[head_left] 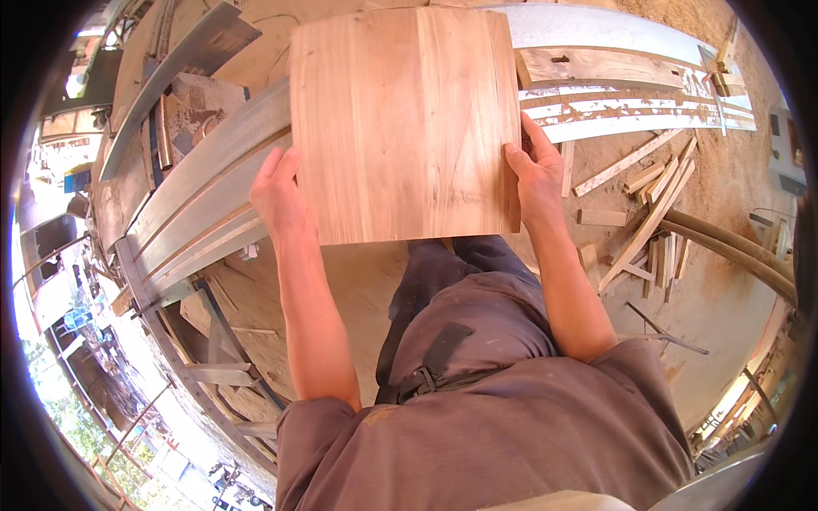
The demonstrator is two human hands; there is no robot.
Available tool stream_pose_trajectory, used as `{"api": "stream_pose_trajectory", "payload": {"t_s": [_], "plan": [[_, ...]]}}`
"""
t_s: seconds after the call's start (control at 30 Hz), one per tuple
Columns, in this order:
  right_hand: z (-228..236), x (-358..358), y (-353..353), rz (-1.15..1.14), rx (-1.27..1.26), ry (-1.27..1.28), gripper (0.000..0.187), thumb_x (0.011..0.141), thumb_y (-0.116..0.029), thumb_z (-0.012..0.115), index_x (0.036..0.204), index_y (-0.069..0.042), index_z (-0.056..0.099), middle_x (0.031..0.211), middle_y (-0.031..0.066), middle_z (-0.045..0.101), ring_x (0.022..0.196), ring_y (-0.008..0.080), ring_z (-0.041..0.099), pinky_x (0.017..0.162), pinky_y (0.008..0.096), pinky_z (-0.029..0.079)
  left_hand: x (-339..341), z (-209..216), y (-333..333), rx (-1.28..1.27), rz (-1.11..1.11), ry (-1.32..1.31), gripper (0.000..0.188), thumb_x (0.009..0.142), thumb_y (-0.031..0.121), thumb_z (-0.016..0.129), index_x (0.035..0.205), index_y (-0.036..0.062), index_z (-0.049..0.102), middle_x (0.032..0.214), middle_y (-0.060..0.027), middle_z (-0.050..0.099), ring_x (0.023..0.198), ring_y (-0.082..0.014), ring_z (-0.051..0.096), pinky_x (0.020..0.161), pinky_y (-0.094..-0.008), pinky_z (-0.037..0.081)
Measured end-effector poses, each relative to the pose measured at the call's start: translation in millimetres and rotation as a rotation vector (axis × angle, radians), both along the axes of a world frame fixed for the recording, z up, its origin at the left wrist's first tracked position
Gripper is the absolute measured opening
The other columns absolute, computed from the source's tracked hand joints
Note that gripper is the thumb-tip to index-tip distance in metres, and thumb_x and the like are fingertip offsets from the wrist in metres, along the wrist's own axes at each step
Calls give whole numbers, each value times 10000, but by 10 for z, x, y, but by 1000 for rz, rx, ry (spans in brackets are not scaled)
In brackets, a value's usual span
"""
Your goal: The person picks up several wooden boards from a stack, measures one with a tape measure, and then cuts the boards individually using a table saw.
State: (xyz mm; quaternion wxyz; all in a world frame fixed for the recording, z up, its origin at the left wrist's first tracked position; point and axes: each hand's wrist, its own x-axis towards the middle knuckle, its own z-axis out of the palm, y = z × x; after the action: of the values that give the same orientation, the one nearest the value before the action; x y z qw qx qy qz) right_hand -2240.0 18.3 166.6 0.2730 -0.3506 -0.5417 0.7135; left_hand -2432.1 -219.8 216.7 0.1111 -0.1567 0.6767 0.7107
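A wide, pale wooden panel (400, 128) with straight grain is held up in front of my body, its broad face toward me. My left hand (283, 194) grips its left edge near the lower corner, the fingers partly hidden by the wood. At the opposite edge, my right hand (537, 170) is closed on the panel, thumb on the near face and fingers along the side. Behind the panel lies a metal-topped bench or machine, its middle covered from sight.
Long grey metal rails (213, 179) run off to the left. On the right, a narrow board (605, 66) rests on a white surface (596, 25). Wood offcuts (652, 213) lie scattered on the dusty floor, beside a thick curved hose or pipe (733, 255).
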Motion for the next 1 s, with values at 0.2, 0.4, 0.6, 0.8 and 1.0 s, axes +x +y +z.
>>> {"api": "stream_pose_trajectory", "payload": {"t_s": [0.2,0.4,0.6,0.8,1.0], "plan": [[475,-115,130,192,-338,284,395,904,10,660,1298,23,630,1151,70,709,1009,125,659,907,272,521,254,431,-278,137,80,210,357,963,111,617,1217,-140,590,1080,-149,690,968,-192,665,851,-321,532],[831,-257,104,355,-353,451,382,884,-26,720,1257,15,651,1107,71,735,971,130,681,889,274,535,466,881,-470,185,87,347,275,995,166,571,1037,-83,677,986,-96,703,864,-147,652,768,-284,519],[968,-372,-73,483,-359,511,369,885,-57,727,1239,19,655,1089,70,739,966,122,680,883,268,529,621,980,-866,122,112,406,385,1003,227,563,1207,-96,611,1186,-166,665,1059,-235,648,921,-373,510],[1038,-417,-240,557,-388,536,365,882,-52,724,1230,32,654,1093,78,738,955,124,681,885,264,526,793,957,-1138,174,120,413,397,1007,234,568,1223,-96,606,1212,-166,660,1094,-246,641,951,-378,502],[1037,-417,-342,604,-403,539,375,879,-34,712,1242,36,647,1102,85,736,976,133,682,888,264,525,934,984,-1276,179,130,442,441,1014,242,565,1271,-116,579,1242,-179,654,1108,-264,648,972,-389,501]]}}
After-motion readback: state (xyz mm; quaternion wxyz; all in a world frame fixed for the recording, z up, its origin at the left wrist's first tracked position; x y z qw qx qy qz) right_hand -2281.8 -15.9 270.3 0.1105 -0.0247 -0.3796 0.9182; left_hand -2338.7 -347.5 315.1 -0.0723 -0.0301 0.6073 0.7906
